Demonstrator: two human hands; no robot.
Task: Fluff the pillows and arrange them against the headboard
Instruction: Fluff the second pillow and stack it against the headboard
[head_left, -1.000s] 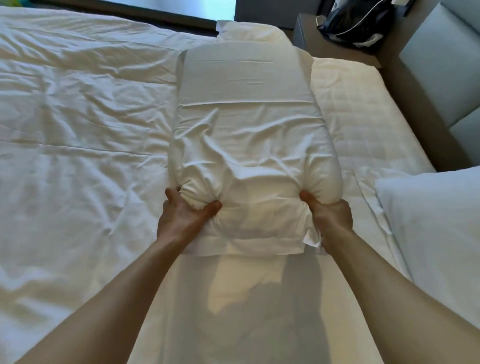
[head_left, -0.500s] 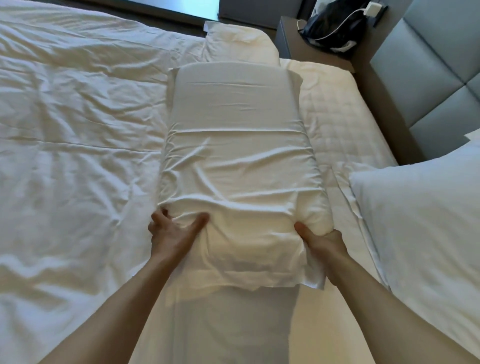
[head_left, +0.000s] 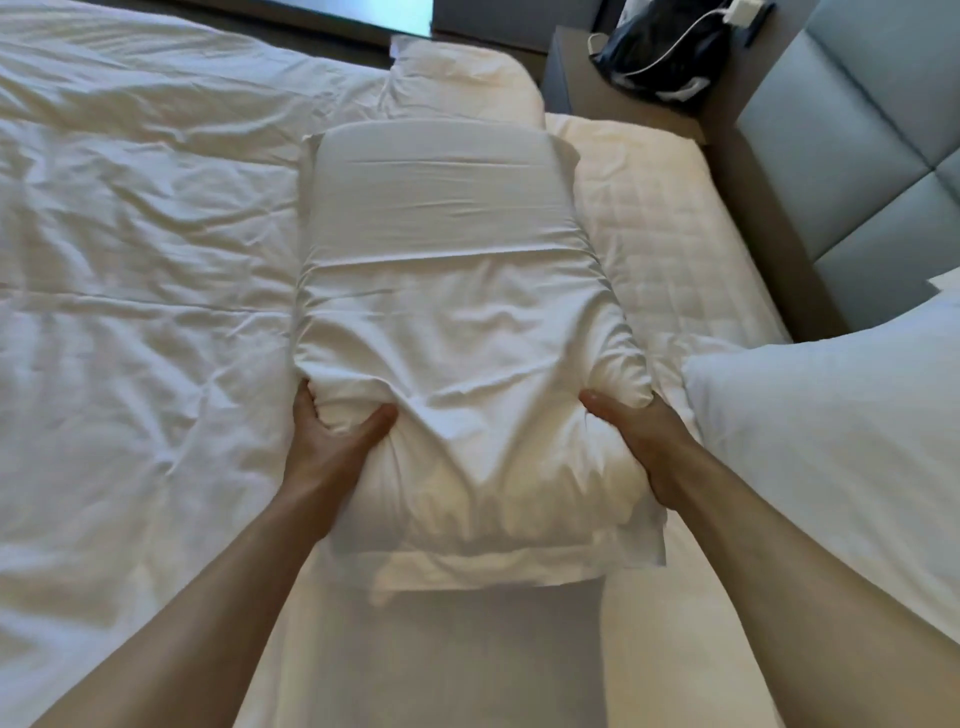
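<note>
Bedding fills the view: the bed (head_left: 130, 312) lies under a rumpled white duvet on the left, with bare quilted mattress on the right beside the grey headboard (head_left: 857, 171). A second pillow (head_left: 831, 457) sits near right, touching the mattress, and a third pillow (head_left: 462, 78) lies at the far edge. The long pillow (head_left: 447, 322) you are working lies lengthwise down the middle. Half a second ago its near end was flat and stretched; now it bulges and creases, so the filling is being bunched up. Your left hand (head_left: 332, 441) pinches a fold at the near left corner, and your right hand (head_left: 634, 436) clamps the near right corner. By my judgement you are mid-fluff; no pillow stands against the headboard yet.
</note>
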